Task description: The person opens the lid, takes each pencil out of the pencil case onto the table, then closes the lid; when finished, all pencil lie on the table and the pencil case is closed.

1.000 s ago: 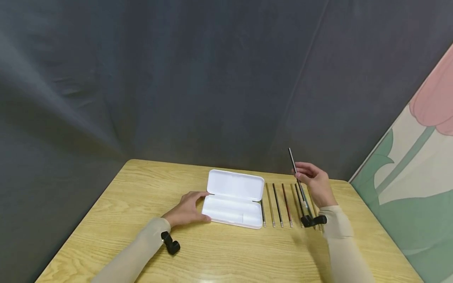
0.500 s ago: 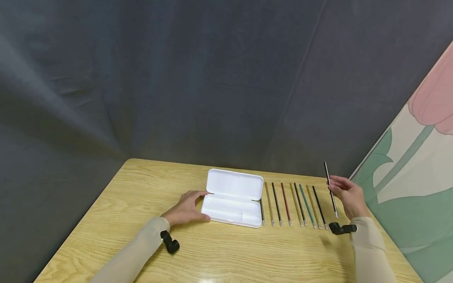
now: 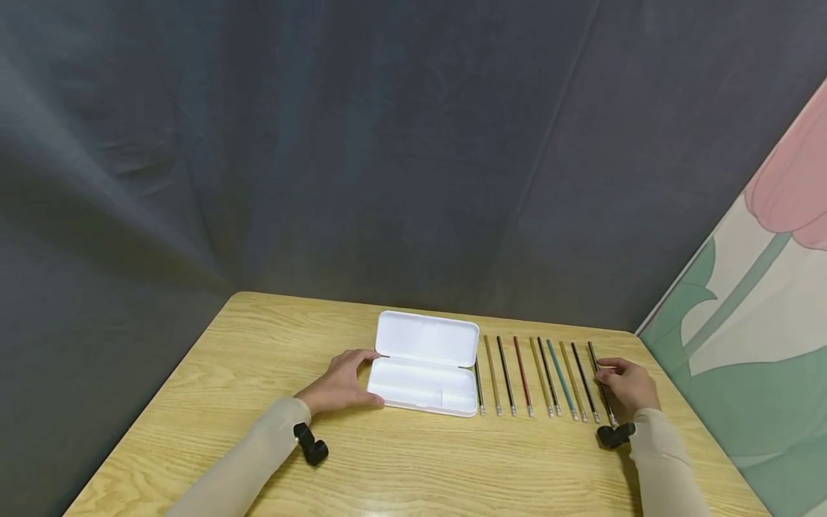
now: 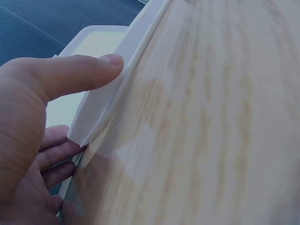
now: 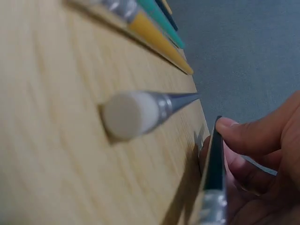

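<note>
- Pencil (image 3: 599,376), dark-bodied, lies at the 3 o'clock end of a row of pencils (image 3: 536,376) on the tabletop (image 3: 271,337); the right hand (image 3: 628,388) has it pinched between thumb and fingertips, its length pointing toward 12 o'clock.
- From the right wrist view, the same pencil (image 5: 214,165) runs up along the thumb (image 5: 253,136), its metal ferrule low in the frame, and the grip of that hand is curled round it, fingers bent.
- Just beside it toward 9 o'clock lies a neighbouring pencil with a white eraser (image 5: 126,115) and silver ferrule; beyond that, a yellow pencil (image 5: 157,44) and a teal one (image 5: 161,18).
- The row holds black, red, teal and yellowish pencils, parallel, eraser ends toward 6 o'clock, set slightly apart from one another.
- A white pencil case (image 3: 423,362) lies open at 9 o'clock of the row, lid hinged back toward 12 o'clock; the leftmost pencil lies just beside its 3 o'clock edge.
- The left hand (image 3: 341,382) rests against the case's 9 o'clock end. From the left wrist view, the thumb (image 4: 79,70) presses on the white rim (image 4: 117,93) and the fingers (image 4: 58,154) curl under the corner, so this grip holds the case lightly.
- Both forearms wear beige sleeves (image 3: 252,459), each with a small black camera mount (image 3: 311,445) at the wrist.
- A dark grey cloth backdrop (image 3: 323,143) hangs behind the tabletop at 12 o'clock; a panel painted with a pink flower (image 3: 775,237) stands at 3 o'clock.
</note>
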`<control>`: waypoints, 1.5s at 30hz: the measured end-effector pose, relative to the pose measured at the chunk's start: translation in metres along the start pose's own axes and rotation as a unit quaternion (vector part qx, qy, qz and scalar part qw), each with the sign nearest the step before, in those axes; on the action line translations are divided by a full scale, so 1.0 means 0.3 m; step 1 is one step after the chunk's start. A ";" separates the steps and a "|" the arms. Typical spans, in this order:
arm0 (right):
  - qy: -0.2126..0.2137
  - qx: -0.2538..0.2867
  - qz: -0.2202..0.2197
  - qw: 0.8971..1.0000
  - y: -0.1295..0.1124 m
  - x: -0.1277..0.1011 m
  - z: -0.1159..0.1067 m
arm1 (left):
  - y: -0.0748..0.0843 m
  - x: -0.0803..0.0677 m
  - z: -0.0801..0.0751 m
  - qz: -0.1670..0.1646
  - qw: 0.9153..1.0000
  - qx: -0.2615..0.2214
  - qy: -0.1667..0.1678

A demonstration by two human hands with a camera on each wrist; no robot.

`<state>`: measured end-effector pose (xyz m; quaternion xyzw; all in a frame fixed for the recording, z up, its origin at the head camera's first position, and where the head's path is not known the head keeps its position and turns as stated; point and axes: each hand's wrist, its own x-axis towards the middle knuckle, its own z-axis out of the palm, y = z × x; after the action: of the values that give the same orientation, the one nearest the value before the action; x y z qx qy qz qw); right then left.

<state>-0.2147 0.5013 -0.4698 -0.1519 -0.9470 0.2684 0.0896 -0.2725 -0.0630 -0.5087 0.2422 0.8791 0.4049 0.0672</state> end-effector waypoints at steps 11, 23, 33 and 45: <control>0.033 -0.060 0.004 0.998 -0.048 -0.004 0.016 | 0.011 -0.003 -0.010 -0.005 1.000 0.001 -0.009; 0.015 -0.068 0.004 0.998 -0.052 -0.001 0.023 | 0.008 -0.006 -0.006 -0.002 1.000 -0.008 -0.005; 0.013 -0.073 0.014 0.997 -0.045 0.002 0.029 | 0.003 -0.004 -0.003 0.001 1.000 -0.005 -0.005; 0.082 0.176 -0.049 0.980 -0.220 -0.014 0.010 | -0.001 0.000 -0.002 0.002 1.000 -0.005 -0.008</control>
<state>-0.2274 0.4450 -0.4373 -0.1091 -0.8807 0.4127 0.2053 -0.2727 -0.0636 -0.5084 0.2467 0.8760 0.4075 0.0750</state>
